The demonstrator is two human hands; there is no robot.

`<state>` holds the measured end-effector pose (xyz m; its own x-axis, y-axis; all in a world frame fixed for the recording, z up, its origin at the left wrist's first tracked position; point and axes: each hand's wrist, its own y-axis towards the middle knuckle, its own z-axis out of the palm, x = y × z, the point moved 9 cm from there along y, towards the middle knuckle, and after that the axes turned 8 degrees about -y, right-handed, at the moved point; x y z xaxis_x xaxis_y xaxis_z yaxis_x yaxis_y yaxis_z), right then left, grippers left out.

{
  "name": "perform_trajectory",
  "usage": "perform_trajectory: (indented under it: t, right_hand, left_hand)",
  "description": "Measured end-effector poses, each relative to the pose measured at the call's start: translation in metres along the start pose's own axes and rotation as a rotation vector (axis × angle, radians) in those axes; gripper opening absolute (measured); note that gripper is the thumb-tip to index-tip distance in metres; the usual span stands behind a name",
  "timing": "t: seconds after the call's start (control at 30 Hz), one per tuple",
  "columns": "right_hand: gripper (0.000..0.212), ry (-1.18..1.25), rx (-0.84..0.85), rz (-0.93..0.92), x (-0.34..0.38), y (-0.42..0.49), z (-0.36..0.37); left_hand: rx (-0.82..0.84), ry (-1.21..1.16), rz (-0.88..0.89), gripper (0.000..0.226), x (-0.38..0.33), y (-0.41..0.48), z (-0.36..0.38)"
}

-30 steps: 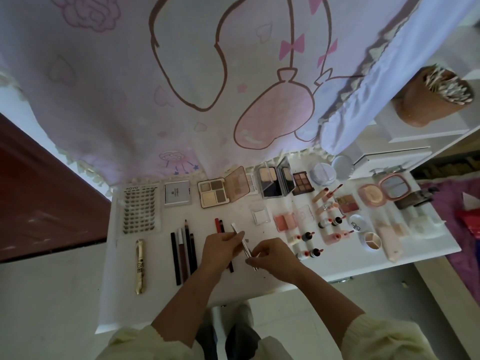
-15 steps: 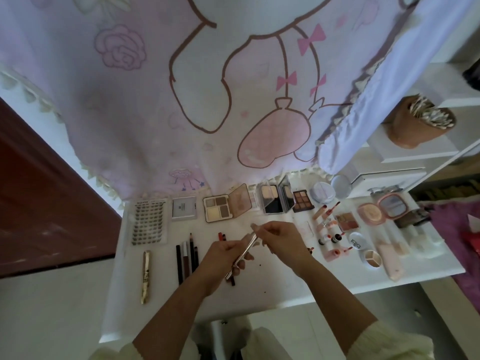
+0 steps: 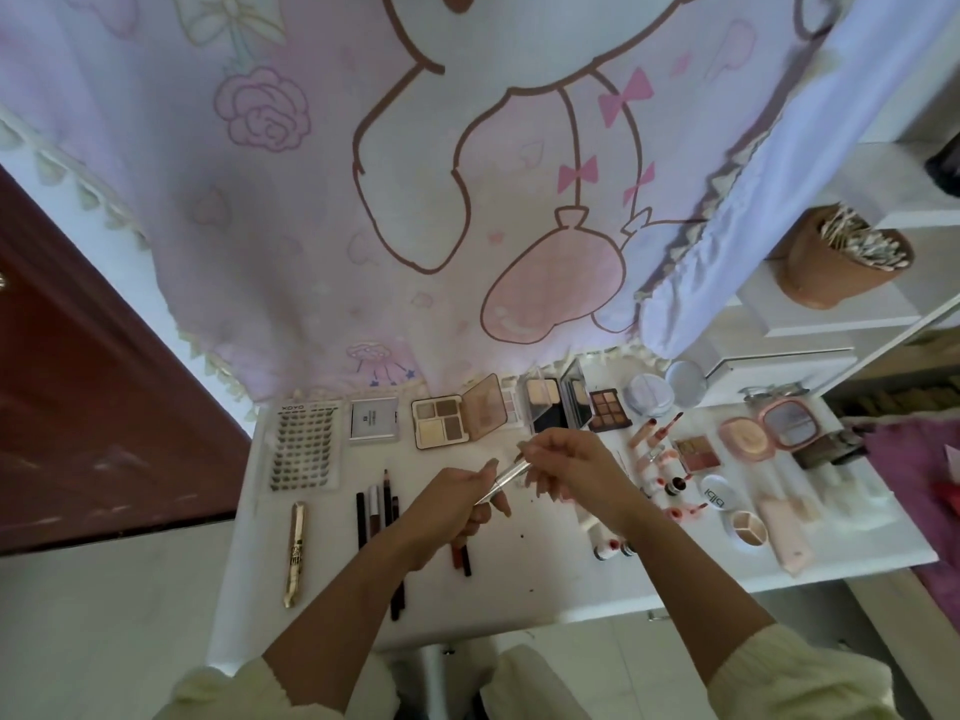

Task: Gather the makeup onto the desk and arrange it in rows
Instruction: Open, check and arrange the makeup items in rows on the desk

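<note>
Makeup stick, slim silver, both ends hidden, pinched between left hand and right hand

The white table carries a lash tray, a gold tube, pencils side by side, palettes along the back (several open), and compacts at right.

a pink cartoon curtain hangs left of a cotton-swab cup.
</note>
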<state>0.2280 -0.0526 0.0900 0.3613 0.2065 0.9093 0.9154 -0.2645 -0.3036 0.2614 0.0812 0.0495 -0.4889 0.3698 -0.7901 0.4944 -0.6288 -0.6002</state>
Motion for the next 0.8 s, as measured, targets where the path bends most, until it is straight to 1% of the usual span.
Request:
perform_trajectory:
  t: [0.07, 0.1, 0.27, 0.3, 0.4, 0.43, 0.47, 0.53, 0.57, 0.6, 0.7, 0.73, 0.77, 0.8]
  right_hand:
    - [0.032, -0.047, -0.001, 0.033, 0.001, 0.001, -0.004]
    - [0.032, -0.081, -0.005, 0.032, 0.002, 0.001, -0.007]
    - [0.006, -0.064, 0.026, -0.049, 0.014, 0.002, -0.014]
    - [0.009, -0.075, 0.032, -0.043, 0.013, 0.003, -0.015]
    - [0.042, -0.211, 0.046, 0.025, 0.007, 0.005, -0.011]
    - [0.043, -0.248, 0.042, 0.028, 0.007, 0.005, -0.012]
    - [0.036, -0.246, 0.04, 0.017, 0.008, 0.005, -0.013]
    - [0.013, -0.174, 0.059, -0.016, 0.013, 0.005, -0.015]
    - [0.007, -0.152, 0.07, -0.02, 0.014, 0.005, -0.015]
    - [0.01, -0.146, 0.081, -0.011, 0.013, 0.006, -0.014]
    - [0.043, -0.267, 0.106, 0.034, 0.008, 0.006, -0.007]
    - [0.045, -0.296, 0.098, 0.032, 0.009, 0.005, -0.007]
    - [0.04, -0.286, 0.092, 0.026, 0.008, 0.006, -0.008]
    - [0.03, -0.25, 0.093, 0.016, 0.009, 0.005, -0.01]
  left_hand:
    - [0.009, 0.033, -0.005, 0.051, -0.001, 0.002, 0.002]
    - [0.013, 0.037, -0.008, 0.051, -0.001, 0.003, 0.003]
    - [0.022, 0.023, 0.012, 0.05, -0.005, 0.005, 0.005]
    - [0.018, 0.031, 0.015, 0.05, -0.006, 0.006, 0.004]
    - [0.003, 0.07, 0.015, 0.05, -0.006, 0.006, 0.003]
    - [0.004, 0.077, 0.012, 0.05, -0.005, 0.007, 0.003]
    - [0.006, 0.078, 0.009, 0.05, -0.005, 0.007, 0.003]
    - [-0.005, 0.071, 0.002, 0.051, -0.004, 0.006, 0.002]
    - [-0.012, 0.072, 0.001, 0.051, -0.004, 0.006, 0.001]
    - [-0.014, 0.079, 0.003, 0.051, -0.005, 0.006, 0.001]
    - [-0.018, 0.096, -0.003, 0.052, -0.003, 0.006, 0.001]
    - [-0.023, 0.1, -0.011, 0.052, -0.002, 0.006, 0.001]
    - [-0.023, 0.105, -0.013, 0.052, -0.002, 0.006, 0.002]
    - [-0.022, 0.11, -0.009, 0.053, -0.003, 0.006, 0.003]
